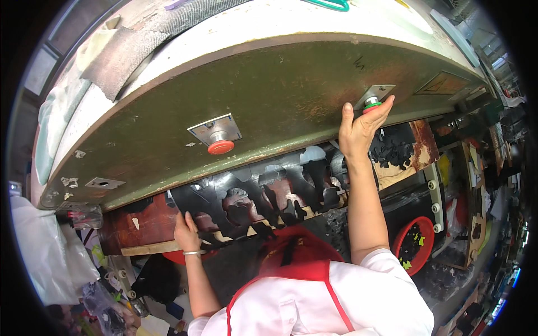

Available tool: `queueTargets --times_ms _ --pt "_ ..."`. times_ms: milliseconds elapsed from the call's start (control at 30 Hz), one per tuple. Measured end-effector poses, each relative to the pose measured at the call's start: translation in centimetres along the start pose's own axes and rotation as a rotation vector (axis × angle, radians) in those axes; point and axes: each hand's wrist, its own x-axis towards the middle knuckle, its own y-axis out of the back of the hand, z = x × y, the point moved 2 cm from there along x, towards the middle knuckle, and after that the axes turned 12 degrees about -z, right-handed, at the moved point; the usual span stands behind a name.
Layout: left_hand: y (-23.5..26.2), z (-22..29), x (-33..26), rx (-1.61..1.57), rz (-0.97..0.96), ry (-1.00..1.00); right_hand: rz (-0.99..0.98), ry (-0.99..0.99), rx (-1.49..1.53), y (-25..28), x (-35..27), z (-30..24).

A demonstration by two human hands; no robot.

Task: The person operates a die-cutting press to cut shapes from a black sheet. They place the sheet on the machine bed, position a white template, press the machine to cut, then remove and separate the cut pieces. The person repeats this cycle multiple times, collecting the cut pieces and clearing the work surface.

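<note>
My right hand [361,133] is raised to the front of a green machine beam [291,89]. Its fingers are stretched and lie against a push button [372,104] with a green ring, the thumb apart. My left hand [187,234], with a bangle at the wrist, is lower, at the left end of a black sheet [246,185]. The fingers are closed at the sheet's edge. Large cut-out openings run along the sheet, which lies on a reddish-brown board [157,221] beneath the beam. Part of the sheet is hidden under the beam.
A red mushroom button [221,147] juts from the beam between my hands. Grey fabric pieces [126,56] lie on top at the left. Black scraps [392,147] rest on the board's right end. A red basin [399,246] holds black and yellow scraps. A white plastic bag [47,252] hangs at the left.
</note>
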Motion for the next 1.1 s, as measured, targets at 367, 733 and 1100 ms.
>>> queueTargets --times_ms 367,733,1100 --pt "-2.6 0.7 -1.9 0.319 0.064 -0.019 -0.103 -0.031 -0.272 5.9 -10.3 17.4" --pt "-0.9 -0.4 -8.2 -0.390 0.148 -0.109 -0.121 -0.078 -0.113 9.9 -16.3 17.1" --pt "1.3 -2.9 -17.6 -0.354 -0.131 0.068 -0.670 -0.052 -0.057 9.3 -17.3 -1.0"
